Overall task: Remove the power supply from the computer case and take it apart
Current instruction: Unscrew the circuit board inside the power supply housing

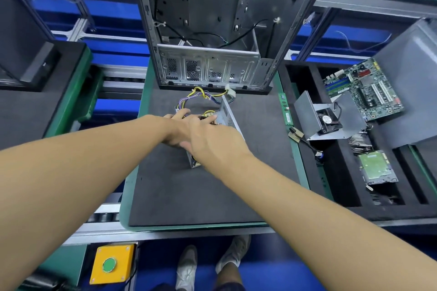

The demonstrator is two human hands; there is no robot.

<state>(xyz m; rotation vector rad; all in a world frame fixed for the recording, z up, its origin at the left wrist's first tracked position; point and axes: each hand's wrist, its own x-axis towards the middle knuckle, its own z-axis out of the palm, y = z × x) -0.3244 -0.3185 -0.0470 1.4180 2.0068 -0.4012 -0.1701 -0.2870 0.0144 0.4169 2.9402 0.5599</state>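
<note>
Here, boxy perforated-metal power supply [228,117]

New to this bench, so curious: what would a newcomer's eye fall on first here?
The left hand and right hand hold the opened power supply with its yellow and purple wires mid-mat. Behind it stands the stripped computer case; a green circuit board lies in the tray at right.

PSU [228,117], metal box w/ internals exposed, on mat [189,184], near upright open case [212,7]
</note>
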